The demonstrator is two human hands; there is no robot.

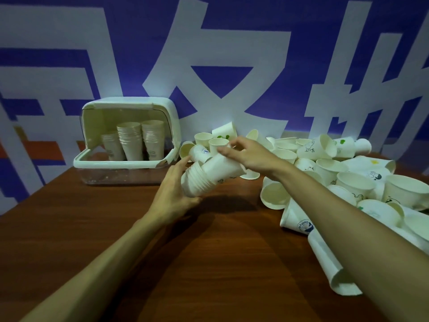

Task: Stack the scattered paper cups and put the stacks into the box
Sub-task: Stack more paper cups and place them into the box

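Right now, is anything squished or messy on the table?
Yes. One paper cup near the front right of the table looks squashed flat, its mouth pinched. Behind it the loose cups lie tumbled in a heap, many on their sides.

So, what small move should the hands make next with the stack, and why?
Probably the right hand should press the outermost cup fully onto the stack, while the left hand braces its rim end. The stack lies tilted between both hands above the table, and many loose cups wait on the right.
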